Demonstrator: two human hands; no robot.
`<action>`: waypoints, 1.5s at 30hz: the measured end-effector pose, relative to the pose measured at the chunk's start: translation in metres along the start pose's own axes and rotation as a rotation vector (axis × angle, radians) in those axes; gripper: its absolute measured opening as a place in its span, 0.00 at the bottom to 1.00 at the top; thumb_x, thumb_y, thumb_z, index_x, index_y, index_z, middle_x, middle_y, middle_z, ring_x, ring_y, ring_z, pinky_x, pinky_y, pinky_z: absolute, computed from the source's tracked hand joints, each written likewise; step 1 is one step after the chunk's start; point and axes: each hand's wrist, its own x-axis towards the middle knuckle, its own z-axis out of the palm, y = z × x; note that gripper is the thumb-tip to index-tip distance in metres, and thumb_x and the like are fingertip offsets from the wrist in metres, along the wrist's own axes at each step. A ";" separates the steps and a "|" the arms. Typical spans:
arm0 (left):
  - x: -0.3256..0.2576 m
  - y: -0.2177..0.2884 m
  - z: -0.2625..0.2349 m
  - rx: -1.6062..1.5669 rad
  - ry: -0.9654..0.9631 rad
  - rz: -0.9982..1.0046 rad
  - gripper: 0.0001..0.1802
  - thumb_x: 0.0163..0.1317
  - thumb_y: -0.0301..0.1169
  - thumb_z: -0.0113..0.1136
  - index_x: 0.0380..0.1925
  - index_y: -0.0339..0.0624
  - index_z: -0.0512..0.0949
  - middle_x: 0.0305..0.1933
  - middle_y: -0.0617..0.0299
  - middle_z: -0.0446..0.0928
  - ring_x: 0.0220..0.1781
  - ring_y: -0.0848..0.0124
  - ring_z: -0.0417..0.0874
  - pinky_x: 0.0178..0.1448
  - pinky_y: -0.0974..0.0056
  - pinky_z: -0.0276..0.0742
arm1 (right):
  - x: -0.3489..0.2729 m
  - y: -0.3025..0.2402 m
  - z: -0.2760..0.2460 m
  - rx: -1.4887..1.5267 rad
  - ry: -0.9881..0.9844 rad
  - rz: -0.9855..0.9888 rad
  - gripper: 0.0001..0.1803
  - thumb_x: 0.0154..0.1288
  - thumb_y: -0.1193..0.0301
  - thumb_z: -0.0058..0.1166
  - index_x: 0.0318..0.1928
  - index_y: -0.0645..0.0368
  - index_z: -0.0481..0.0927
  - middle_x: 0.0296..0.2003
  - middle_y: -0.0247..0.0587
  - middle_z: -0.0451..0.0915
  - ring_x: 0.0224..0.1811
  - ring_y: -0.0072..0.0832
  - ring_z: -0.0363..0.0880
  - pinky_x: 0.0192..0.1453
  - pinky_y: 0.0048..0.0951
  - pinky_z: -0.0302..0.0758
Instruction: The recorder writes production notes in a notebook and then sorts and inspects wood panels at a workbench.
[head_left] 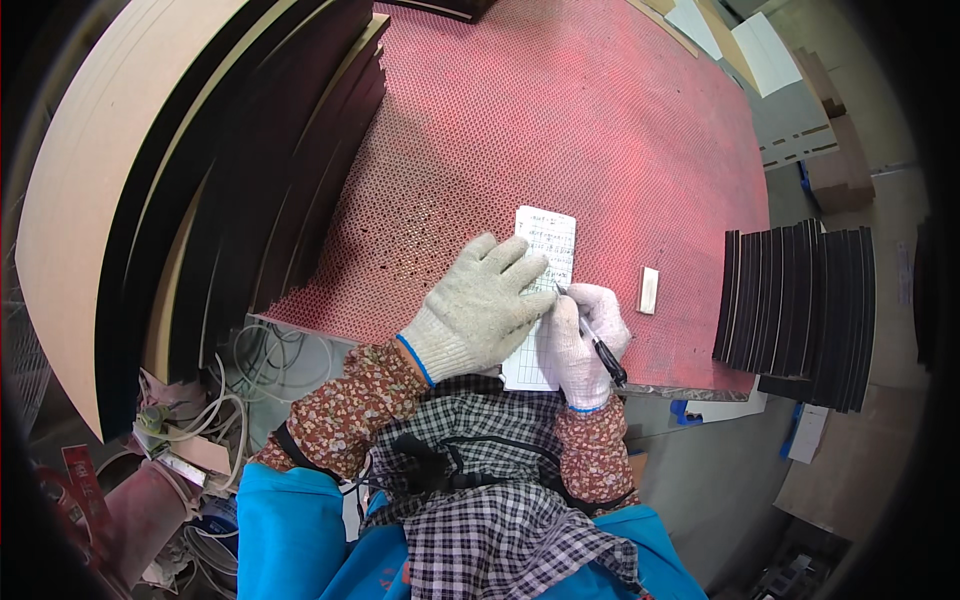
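A narrow white notepad point(546, 240) with ruled lines and handwriting lies on the red mesh-topped table near its front edge. My left hand point(488, 300), in a pale knitted glove with a blue cuff edge, lies flat over the pad's left side with its fingers spread. Gripped in my gloved right hand point(585, 345) is a black and clear pen point(607, 360), its tip touching the page just right of my left fingertips. My palms cover part of the pad's lower half.
Dark-edged boards point(330, 140) stand stacked on the table's left. A small pale block point(649, 290) rests right of the pad. More dark panels point(795, 300) are lined up at the right edge. Loose hoses point(235, 400) hang below the table at the lower left.
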 end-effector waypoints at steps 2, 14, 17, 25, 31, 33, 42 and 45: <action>0.000 0.000 0.000 -0.003 -0.008 -0.003 0.20 0.60 0.38 0.68 0.53 0.51 0.87 0.61 0.58 0.79 0.68 0.56 0.76 0.71 0.46 0.70 | 0.000 -0.002 -0.001 -0.012 -0.002 0.000 0.09 0.75 0.70 0.63 0.48 0.63 0.83 0.29 0.46 0.88 0.30 0.32 0.91 0.35 0.34 0.85; -0.001 -0.001 0.002 -0.012 0.006 -0.002 0.20 0.60 0.38 0.68 0.53 0.51 0.87 0.61 0.57 0.79 0.68 0.56 0.75 0.71 0.46 0.69 | -0.001 0.002 0.000 0.018 -0.006 0.016 0.09 0.74 0.70 0.63 0.47 0.64 0.84 0.29 0.46 0.88 0.30 0.33 0.91 0.35 0.35 0.85; -0.001 -0.001 0.001 -0.014 0.009 0.002 0.20 0.59 0.38 0.68 0.53 0.51 0.88 0.60 0.57 0.79 0.68 0.56 0.76 0.70 0.46 0.70 | 0.000 0.000 0.000 0.003 -0.004 0.006 0.09 0.74 0.70 0.63 0.46 0.64 0.84 0.29 0.46 0.88 0.30 0.32 0.91 0.35 0.35 0.85; 0.000 -0.001 0.000 -0.024 0.015 0.007 0.20 0.59 0.37 0.68 0.52 0.50 0.87 0.59 0.59 0.79 0.65 0.57 0.76 0.68 0.48 0.71 | 0.001 -0.001 0.001 0.003 0.011 -0.003 0.08 0.73 0.71 0.63 0.46 0.63 0.84 0.28 0.45 0.87 0.28 0.32 0.90 0.33 0.34 0.85; 0.000 -0.001 0.000 -0.020 0.003 0.006 0.20 0.59 0.36 0.68 0.53 0.49 0.87 0.58 0.59 0.79 0.65 0.57 0.76 0.66 0.49 0.72 | 0.001 -0.005 -0.001 -0.001 -0.005 0.032 0.08 0.73 0.71 0.63 0.46 0.63 0.83 0.28 0.46 0.87 0.29 0.31 0.91 0.34 0.34 0.85; 0.000 -0.001 0.001 -0.013 0.015 0.011 0.20 0.59 0.36 0.68 0.53 0.49 0.87 0.58 0.58 0.79 0.65 0.57 0.76 0.66 0.48 0.72 | 0.003 -0.009 -0.001 -0.034 -0.003 -0.003 0.08 0.74 0.71 0.63 0.46 0.63 0.83 0.28 0.46 0.87 0.29 0.31 0.91 0.34 0.34 0.85; -0.001 -0.001 0.002 -0.010 0.042 0.017 0.20 0.60 0.36 0.67 0.53 0.49 0.87 0.60 0.57 0.79 0.68 0.56 0.76 0.68 0.46 0.71 | 0.002 -0.006 0.000 -0.004 -0.001 0.010 0.08 0.74 0.71 0.63 0.46 0.63 0.83 0.29 0.46 0.88 0.30 0.32 0.91 0.35 0.34 0.85; -0.001 -0.001 0.002 -0.016 0.032 0.014 0.21 0.60 0.36 0.67 0.54 0.49 0.87 0.61 0.57 0.79 0.68 0.56 0.76 0.69 0.46 0.70 | 0.002 -0.008 -0.001 -0.023 -0.003 0.000 0.08 0.74 0.71 0.63 0.46 0.64 0.83 0.29 0.47 0.88 0.30 0.32 0.91 0.35 0.34 0.85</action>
